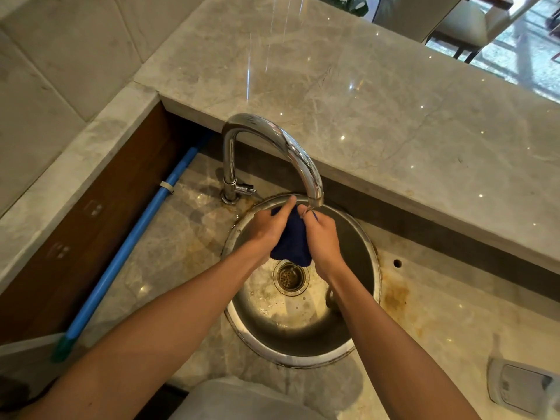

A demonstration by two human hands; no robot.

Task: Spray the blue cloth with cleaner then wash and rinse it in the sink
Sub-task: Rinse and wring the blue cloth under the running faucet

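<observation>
Both hands, left hand (pixel 266 227) and right hand (pixel 321 234), curl tight round the cloth (pixel 292 241), bunched between them. It's right under the tap (pixel 313 189), over the sink (pixel 303 350), likely for rinsing.

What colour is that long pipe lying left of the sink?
The pipe is light blue with a green end, seen in the head view.

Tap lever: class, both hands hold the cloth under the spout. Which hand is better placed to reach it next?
Probably the left hand: the tap lever sits on the left hand's side, while the right hand would cross the blue cloth.
</observation>
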